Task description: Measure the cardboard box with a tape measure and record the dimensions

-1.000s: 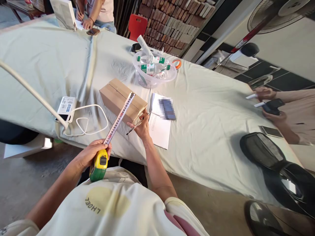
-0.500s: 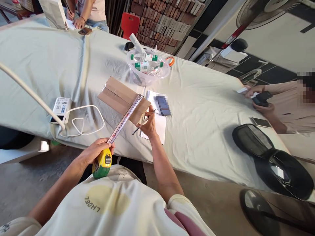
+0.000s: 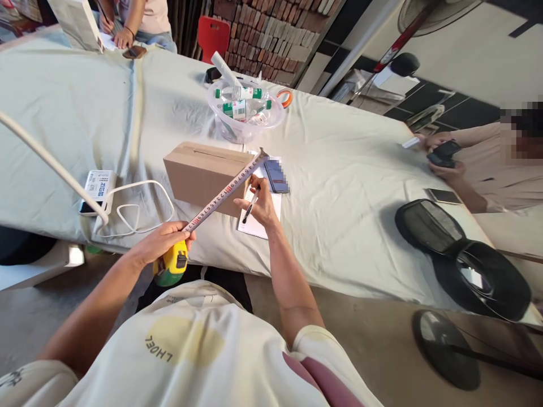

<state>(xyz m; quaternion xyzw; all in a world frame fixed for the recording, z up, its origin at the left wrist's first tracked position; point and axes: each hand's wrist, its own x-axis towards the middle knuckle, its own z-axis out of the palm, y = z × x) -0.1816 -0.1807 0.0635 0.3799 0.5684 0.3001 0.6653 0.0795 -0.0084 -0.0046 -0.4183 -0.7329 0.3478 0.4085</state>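
Observation:
My left hand (image 3: pixel 159 242) is closed on a yellow and green tape measure (image 3: pixel 171 263) near the table's front edge. Its white blade (image 3: pixel 216 200) runs out up and to the right, crossing in front of a brown cardboard box (image 3: pixel 197 174). The metal end tip lies past the box's right top corner. A black pen (image 3: pixel 250 207) is gripped in my right hand (image 3: pixel 263 204), which is at the right end of the box; whether its fingertips touch the box is hidden. Beneath that hand lies white paper (image 3: pixel 254 227), with a dark phone (image 3: pixel 276 176) on it.
Behind the box stands a clear plastic basin (image 3: pixel 246 127) of water bottles, beside an orange tape roll (image 3: pixel 285 98). A power bank (image 3: pixel 98 189) and white cable (image 3: pixel 146 182) lie left. A black hinged case (image 3: pixel 430 226) sits right. Two people are at the table's far left and right.
The box has been tipped so its plain long side faces me. The tape blade's end has shifted off its top to beyond the right corner. The pen now points toward me.

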